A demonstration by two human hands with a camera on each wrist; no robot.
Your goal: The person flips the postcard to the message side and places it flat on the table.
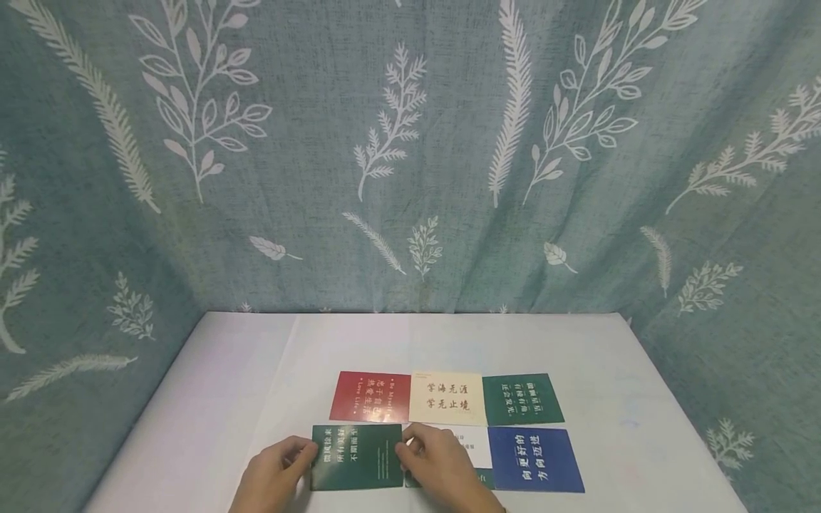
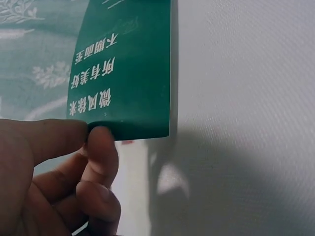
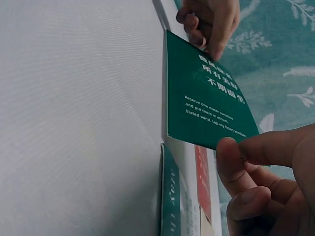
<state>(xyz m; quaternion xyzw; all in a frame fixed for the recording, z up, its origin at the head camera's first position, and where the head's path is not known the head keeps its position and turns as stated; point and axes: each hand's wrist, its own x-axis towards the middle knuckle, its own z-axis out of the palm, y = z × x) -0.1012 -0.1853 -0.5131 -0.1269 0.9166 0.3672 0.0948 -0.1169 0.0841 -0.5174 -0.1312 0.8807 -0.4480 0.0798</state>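
A dark green card with white Chinese lettering is held at both short sides. My left hand pinches its left edge between thumb and forefinger. On the opposite edge, the thumb and forefinger of my right hand pinch it. In the right wrist view the card stands tilted, its near edge close to the white surface. Under my right hand lies a white and green card, partly covered. Beside it is a blue card. Behind them lie a red card, a cream card and another green card.
The cards lie edge to edge in two rows on a white table. A teal curtain with white leaf patterns hangs behind the table and along both sides.
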